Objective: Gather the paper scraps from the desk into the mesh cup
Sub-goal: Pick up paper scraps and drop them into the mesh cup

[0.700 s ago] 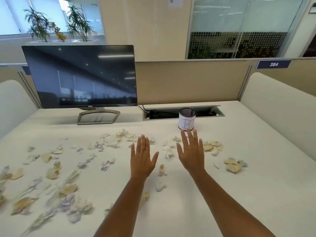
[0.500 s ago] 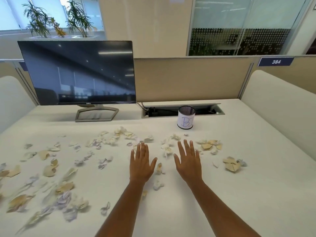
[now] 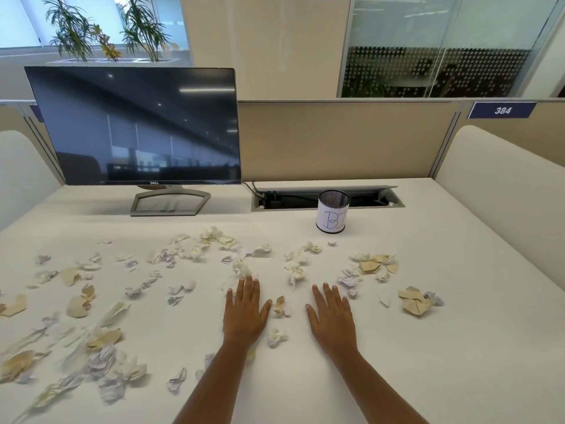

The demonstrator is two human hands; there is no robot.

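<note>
Several crumpled white, lilac and tan paper scraps (image 3: 104, 338) lie scattered over the white desk (image 3: 458, 347), thickest at the left. A black mesh cup (image 3: 333, 211) with a white label stands upright at the back, right of centre. My left hand (image 3: 244, 313) and my right hand (image 3: 331, 319) are held flat, palms down, fingers straight, low over the desk's middle. Two small scraps (image 3: 279, 321) lie between them. Neither hand holds anything. The cup is well beyond my right hand's fingertips.
A dark monitor (image 3: 134, 127) on a grey stand sits at the back left. An open cable tray (image 3: 327, 198) runs behind the cup. Beige partitions close the back and sides. A tan scrap pile (image 3: 415, 301) lies at the right.
Both hands have drawn back toward me from near the cup and spread a little apart, staying flat. The view has tilted slightly.
</note>
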